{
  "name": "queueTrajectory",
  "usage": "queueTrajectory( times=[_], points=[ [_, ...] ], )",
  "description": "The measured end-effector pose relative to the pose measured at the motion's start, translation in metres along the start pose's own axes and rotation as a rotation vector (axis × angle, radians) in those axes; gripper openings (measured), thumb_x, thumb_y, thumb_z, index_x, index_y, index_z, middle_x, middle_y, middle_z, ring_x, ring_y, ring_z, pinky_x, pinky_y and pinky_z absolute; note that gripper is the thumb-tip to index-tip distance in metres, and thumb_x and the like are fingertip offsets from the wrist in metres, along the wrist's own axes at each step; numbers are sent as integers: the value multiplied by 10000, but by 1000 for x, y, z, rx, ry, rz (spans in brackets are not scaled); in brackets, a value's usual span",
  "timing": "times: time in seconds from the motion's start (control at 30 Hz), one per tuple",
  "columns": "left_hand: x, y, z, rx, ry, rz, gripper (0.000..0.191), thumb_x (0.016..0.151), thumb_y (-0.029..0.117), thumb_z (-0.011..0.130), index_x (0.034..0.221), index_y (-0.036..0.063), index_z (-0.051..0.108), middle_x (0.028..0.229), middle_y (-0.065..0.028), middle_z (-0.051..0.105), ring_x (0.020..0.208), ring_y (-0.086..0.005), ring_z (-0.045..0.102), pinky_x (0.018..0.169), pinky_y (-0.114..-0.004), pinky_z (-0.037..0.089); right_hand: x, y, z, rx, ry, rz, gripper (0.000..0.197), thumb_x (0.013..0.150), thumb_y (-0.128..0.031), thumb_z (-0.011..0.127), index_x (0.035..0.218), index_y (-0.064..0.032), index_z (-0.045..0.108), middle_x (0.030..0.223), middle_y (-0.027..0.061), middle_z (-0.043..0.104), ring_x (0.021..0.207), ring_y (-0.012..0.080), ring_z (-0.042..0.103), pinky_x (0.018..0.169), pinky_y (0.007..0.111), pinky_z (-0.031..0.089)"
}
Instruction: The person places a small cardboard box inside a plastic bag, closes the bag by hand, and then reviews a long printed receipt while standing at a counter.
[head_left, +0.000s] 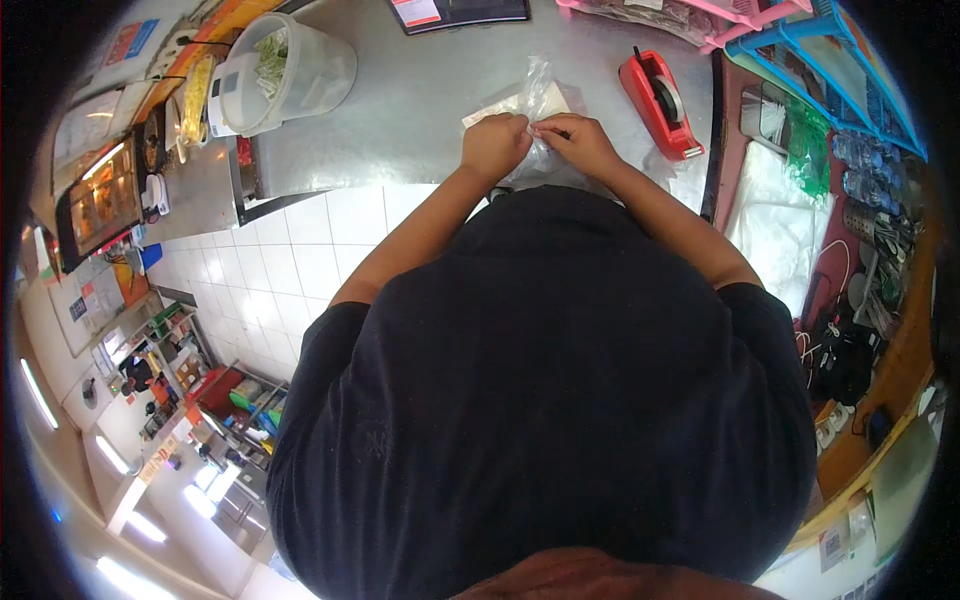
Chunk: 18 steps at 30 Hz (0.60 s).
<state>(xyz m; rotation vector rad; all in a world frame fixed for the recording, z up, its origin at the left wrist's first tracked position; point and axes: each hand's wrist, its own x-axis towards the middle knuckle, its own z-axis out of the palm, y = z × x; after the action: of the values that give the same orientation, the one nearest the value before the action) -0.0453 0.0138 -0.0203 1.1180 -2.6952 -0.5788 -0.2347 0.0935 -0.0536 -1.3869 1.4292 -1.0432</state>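
Observation:
A clear plastic bag (537, 81) lies on the metal counter (405, 97), gathered upward at its middle. My left hand (495, 142) is closed on the bag's gathered part. From the other side my right hand (581, 140) pinches the same plastic between thumb and forefinger, its fingertips close to the left hand. A pale, flat item (556, 101), perhaps paper or a box, shows in or under the bag; what it is I cannot tell. To the right of my hands stands a red tape dispenser (651, 97) with a roll of tape.
A translucent plastic bucket (319, 75) holding green packets stands at the left. A dark tablet or folder (457, 15) lies at the back. Pink (720, 30) and blue (840, 67) racks occupy the back right, above a stack of clear plastic bags (776, 225).

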Motion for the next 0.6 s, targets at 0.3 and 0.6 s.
queueTrajectory(
  times=[0.3,0.6],
  points=[
    [-2,1,-2,-10,41,18,135,839,222,670,829,99,614,804,-112,648,798,-340,667,684,-487,523,-3,4,1,-25,31,-48,251,965,-233,704,1149,-73,765,1022,141,760,883,219,726,813,331,550],
    [-5,1,-3,-35,74,8,147,856,226,663,814,94,615,784,-106,645,769,-339,665,673,-476,525,-2,3,1,-36,7,4,250,960,-236,706,1141,-77,770,1025,149,760,878,233,728,818,336,550]
  ],
)
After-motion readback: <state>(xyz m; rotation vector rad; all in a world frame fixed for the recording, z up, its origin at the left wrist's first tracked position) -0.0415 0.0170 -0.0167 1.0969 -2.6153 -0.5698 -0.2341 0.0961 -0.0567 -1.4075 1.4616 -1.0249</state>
